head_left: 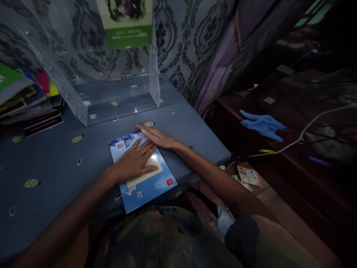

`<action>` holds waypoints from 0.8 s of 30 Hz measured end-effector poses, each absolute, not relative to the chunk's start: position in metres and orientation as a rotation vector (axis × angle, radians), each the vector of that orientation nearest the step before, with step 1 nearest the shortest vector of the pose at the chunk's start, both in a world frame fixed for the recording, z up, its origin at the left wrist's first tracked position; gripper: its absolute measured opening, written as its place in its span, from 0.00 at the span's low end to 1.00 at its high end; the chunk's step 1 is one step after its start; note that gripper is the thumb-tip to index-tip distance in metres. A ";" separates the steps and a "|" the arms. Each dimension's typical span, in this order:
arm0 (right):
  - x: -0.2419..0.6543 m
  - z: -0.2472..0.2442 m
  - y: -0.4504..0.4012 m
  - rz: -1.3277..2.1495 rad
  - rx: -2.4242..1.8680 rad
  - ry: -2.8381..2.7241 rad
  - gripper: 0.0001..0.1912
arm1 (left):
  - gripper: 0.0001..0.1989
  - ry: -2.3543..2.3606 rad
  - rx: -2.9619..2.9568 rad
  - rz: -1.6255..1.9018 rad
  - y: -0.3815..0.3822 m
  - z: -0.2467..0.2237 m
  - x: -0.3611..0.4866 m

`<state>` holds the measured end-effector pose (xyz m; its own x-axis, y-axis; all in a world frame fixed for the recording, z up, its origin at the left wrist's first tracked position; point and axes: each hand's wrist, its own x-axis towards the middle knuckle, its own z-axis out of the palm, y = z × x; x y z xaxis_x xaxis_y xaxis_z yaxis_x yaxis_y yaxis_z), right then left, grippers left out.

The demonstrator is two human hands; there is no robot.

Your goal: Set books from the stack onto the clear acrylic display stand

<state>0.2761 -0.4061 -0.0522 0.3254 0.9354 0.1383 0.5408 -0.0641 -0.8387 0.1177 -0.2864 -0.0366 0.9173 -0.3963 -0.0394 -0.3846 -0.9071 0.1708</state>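
A blue book point(147, 187) with a barcode, a pale panel and a small red logo lies on the table close to my body. My left hand point(136, 162) rests flat on its cover with the fingers stretched out, partly hiding the panel. Near the book's far right corner, my right hand point(157, 137) lies with straight fingers along the edge, its fingertips just beyond the left hand's. Neither hand is wrapped around anything.
A clear acrylic stand point(119, 111) holds a green-bottomed book point(129, 37) beyond my hands. Stacked books point(25, 96) sit at the far left. To the right, a blue glove point(262, 124) and a white cable point(304, 130) lie on a dark red surface, with cards point(249, 175) lower down.
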 end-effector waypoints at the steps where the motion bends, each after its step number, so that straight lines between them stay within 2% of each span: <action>1: 0.276 -0.053 -0.406 0.566 -1.734 -1.343 0.39 | 0.40 -0.635 2.899 -0.126 -0.292 -0.036 0.117; 10: 0.272 -0.053 -0.408 0.497 -1.792 -1.407 0.40 | 0.34 -0.987 2.644 -0.197 -0.332 -0.030 0.088; 24: 0.282 -0.055 -0.395 0.399 -1.842 -1.547 0.36 | 0.31 -0.988 2.643 -0.265 -0.330 -0.023 0.094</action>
<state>0.2824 -0.3948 -0.0553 0.2436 0.9506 0.1923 0.7390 -0.0535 -0.6716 0.0940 -0.3297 -0.0226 0.7456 -0.6632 -0.0649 -0.6065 -0.7157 0.3462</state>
